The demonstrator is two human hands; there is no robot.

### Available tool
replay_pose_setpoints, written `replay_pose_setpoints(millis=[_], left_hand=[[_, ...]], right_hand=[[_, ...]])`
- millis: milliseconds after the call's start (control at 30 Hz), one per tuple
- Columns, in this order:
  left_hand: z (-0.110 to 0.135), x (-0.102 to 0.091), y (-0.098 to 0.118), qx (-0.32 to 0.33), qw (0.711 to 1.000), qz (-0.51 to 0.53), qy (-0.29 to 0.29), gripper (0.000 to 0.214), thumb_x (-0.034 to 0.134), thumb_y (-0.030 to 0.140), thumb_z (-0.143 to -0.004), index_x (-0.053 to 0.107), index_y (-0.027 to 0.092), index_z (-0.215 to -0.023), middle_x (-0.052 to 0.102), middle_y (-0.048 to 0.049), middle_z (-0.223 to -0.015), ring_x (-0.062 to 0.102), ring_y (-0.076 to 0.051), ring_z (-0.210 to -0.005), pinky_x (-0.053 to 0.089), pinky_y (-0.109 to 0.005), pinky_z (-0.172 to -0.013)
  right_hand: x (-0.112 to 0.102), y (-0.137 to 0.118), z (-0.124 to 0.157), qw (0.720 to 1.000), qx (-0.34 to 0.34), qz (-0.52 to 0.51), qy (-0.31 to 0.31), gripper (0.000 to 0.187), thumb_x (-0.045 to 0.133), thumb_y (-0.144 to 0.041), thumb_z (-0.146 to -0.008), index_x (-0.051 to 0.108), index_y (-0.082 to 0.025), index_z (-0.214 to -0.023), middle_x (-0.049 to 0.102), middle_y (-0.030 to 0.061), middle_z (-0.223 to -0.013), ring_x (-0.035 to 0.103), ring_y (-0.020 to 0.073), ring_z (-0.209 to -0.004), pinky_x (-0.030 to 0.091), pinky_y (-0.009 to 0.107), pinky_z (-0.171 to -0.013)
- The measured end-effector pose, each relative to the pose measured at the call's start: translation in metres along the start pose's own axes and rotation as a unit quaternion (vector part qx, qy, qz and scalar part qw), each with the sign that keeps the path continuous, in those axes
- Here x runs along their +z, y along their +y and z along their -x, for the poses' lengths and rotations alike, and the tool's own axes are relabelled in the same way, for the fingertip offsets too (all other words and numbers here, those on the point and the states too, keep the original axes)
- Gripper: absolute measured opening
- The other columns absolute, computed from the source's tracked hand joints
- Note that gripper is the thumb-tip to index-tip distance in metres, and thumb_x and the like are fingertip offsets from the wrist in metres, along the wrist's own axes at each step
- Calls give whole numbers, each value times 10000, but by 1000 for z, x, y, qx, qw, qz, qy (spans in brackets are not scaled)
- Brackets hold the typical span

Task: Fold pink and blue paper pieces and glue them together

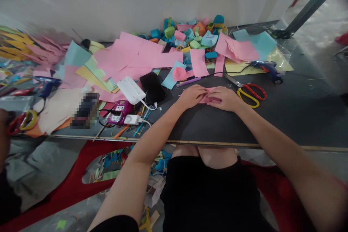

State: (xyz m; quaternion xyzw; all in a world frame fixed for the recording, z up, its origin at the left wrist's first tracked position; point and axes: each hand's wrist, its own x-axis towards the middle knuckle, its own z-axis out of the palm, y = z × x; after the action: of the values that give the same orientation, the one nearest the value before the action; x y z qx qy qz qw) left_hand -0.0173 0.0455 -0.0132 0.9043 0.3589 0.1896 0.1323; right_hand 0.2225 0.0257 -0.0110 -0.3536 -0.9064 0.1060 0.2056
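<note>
On the dark tabletop lies a small piece of pink paper (203, 100), partly hidden under my fingers. My left hand (192, 96) grips its left side with bent fingers, and my right hand (225, 98) has its fingers curled over the right side. The two hands nearly meet at the middle of the paper. Just right of my right hand rest scissors (254, 91) with one red and one yellow handle. A purple pen (191, 81) and a rolled pink paper piece (179, 74) lie beyond my left hand.
Small folded paper pieces (209, 40) pile up by the wall. Pink sheets (136, 52) spread at the back left. A blue glue gun (268, 69) lies at the right. Left of me are a white power bank (131, 90), a black phone (152, 86) and a purple power strip (121, 110).
</note>
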Motion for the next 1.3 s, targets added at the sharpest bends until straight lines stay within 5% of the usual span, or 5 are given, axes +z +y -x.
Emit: replay_pose_setpoints(millis=[367,667,933,1133,1300], left_hand=[[0,1,-1,7,1000,-14,-3,286,539,157,-1041,775,145,-1202,782,-101,-1303,703,-215,-1247,551,-420,-1126],[2,1,-3,33,998,24,40,262,568,171,-1019,796,182,-1149,809,-96,-1237,743,-219,-1195,598,-434,-1063],[15,-19,2,52,998,2,-27,482,801,477,-891,761,195,-1279,751,-113,-1378,694,-264,-1341,563,-404,-1128],[15,-20,11,44,996,-71,-39,258,673,393,-973,810,242,-1132,800,-63,-1279,773,-213,-1175,609,-285,-904],[14,-19,20,45,994,-98,-29,295,544,298,-1024,814,218,-1111,813,-77,-1232,779,-200,-1147,600,-269,-850]], right_hand=[[-5,5,-5,999,-15,-27,-21,463,732,-458,-939,753,-178,-1307,734,150,-1388,672,305,-1266,539,506,-1100],[-7,0,-2,997,-47,59,-25,318,567,-354,-1047,808,-215,-1201,812,96,-1240,736,284,-1204,578,436,-1033],[-10,5,2,1000,-2,-16,-14,303,670,-395,-976,822,-227,-1178,817,102,-1204,742,295,-1159,568,450,-1026],[-13,4,-2,996,-6,-85,3,231,731,-370,-897,843,-276,-1076,816,84,-1145,736,277,-1058,574,447,-953],[-19,3,1,997,-2,-82,7,221,687,-331,-899,842,-273,-1044,830,74,-1067,746,263,-983,569,422,-915]])
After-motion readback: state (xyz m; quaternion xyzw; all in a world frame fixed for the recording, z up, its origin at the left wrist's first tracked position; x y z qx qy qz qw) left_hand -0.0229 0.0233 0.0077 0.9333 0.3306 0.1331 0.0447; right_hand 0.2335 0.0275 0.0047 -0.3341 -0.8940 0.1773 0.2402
